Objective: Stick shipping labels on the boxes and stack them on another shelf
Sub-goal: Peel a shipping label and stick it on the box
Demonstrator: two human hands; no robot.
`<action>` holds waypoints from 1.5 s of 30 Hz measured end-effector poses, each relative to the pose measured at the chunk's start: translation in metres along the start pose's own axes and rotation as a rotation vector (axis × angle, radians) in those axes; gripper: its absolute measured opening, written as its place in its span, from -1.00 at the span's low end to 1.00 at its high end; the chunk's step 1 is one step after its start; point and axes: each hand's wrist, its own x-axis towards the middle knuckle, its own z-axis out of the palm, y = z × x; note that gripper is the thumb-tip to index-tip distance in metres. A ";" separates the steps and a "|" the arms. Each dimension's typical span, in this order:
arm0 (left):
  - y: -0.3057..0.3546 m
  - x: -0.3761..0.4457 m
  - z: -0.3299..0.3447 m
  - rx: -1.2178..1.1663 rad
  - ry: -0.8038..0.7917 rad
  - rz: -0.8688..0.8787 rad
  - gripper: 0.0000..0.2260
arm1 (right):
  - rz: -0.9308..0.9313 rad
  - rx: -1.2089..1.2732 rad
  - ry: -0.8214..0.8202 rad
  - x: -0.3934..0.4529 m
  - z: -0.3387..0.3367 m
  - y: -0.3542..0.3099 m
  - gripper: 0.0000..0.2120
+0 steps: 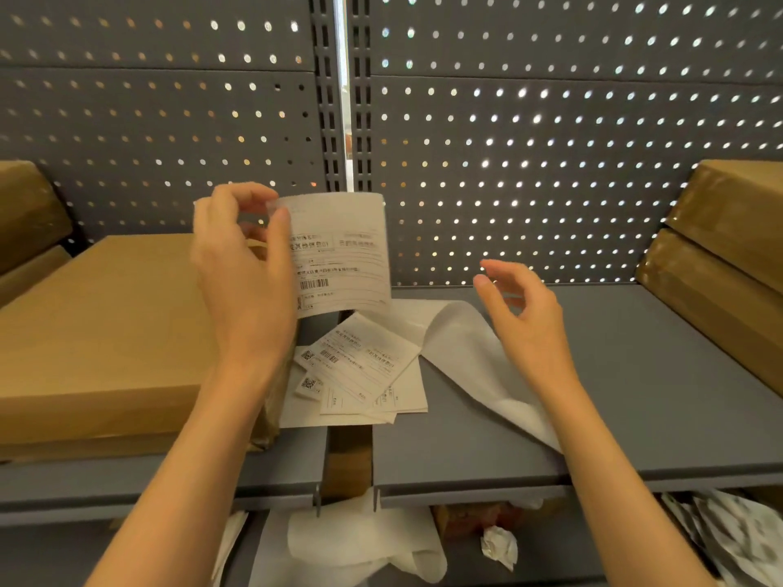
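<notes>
A shipping label [343,252] is hanging upright in the air above the gap between two grey shelf boards [635,374], its printed face and barcode turned toward the camera and its lower edge floating just above a loose pile of more labels [360,370] lying on the shelf. The left hand [241,264] is pinching the label's upper left corner between thumb and fingertips, forearm rising steeply from the lower left. The right hand [521,307] is hovering to the right of the label, apart from it, fingers loosely curled and part open, gripping nothing; its forearm is crossing a white backing sheet [466,353] that is curling off the shelf's front edge. A large flat cardboard box [106,332] is lying just left of the pile, its right edge beside the left wrist. More boxes [728,247] are leaning at the far right, leaving bare shelf between them and the right hand
</notes>
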 end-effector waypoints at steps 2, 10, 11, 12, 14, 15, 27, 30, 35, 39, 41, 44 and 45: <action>0.002 -0.001 -0.001 0.013 -0.043 0.027 -0.89 | -0.036 0.105 -0.049 -0.004 0.002 -0.021 -0.84; 0.014 -0.008 -0.015 0.038 -0.138 0.090 -0.92 | -0.075 0.306 -0.227 -0.005 0.021 -0.070 -0.83; 0.015 -0.008 -0.019 0.042 -0.137 0.089 -0.91 | -0.086 0.320 -0.231 -0.005 0.023 -0.071 -0.87; 0.016 -0.008 -0.023 0.044 -0.134 0.086 -0.91 | -0.099 0.343 -0.246 -0.006 0.025 -0.071 -0.91; 0.015 -0.008 -0.033 0.043 -0.123 0.077 -0.90 | -0.123 0.397 -0.290 -0.007 0.028 -0.075 -0.94; 0.014 -0.007 -0.039 0.041 -0.116 0.073 -0.89 | -0.142 0.416 -0.309 -0.008 0.030 -0.078 -0.94; -0.016 0.019 -0.105 -0.157 -0.020 -0.087 -0.47 | -0.284 0.541 -0.494 -0.020 0.085 -0.128 -0.95; -0.031 0.033 -0.112 -0.129 -0.032 -0.137 -0.57 | -0.245 0.557 -0.507 -0.023 0.106 -0.137 -0.97; -0.062 0.054 -0.126 -0.107 -0.118 -0.231 -0.75 | -0.263 0.551 -0.435 -0.029 0.136 -0.153 -0.98; -0.078 0.068 -0.136 -0.156 -0.277 -0.206 -0.82 | -0.271 0.529 -0.381 -0.036 0.155 -0.160 -0.97; -0.086 0.073 -0.139 -0.192 -0.285 -0.218 -0.83 | -0.257 0.537 -0.336 -0.039 0.165 -0.163 -0.96; -0.097 0.080 -0.143 -0.231 -0.327 -0.255 -0.81 | -0.238 0.508 -0.304 -0.044 0.177 -0.169 -0.97; -0.099 0.082 -0.144 -0.253 -0.343 -0.268 -0.80 | -0.233 0.498 -0.294 -0.046 0.181 -0.170 -0.98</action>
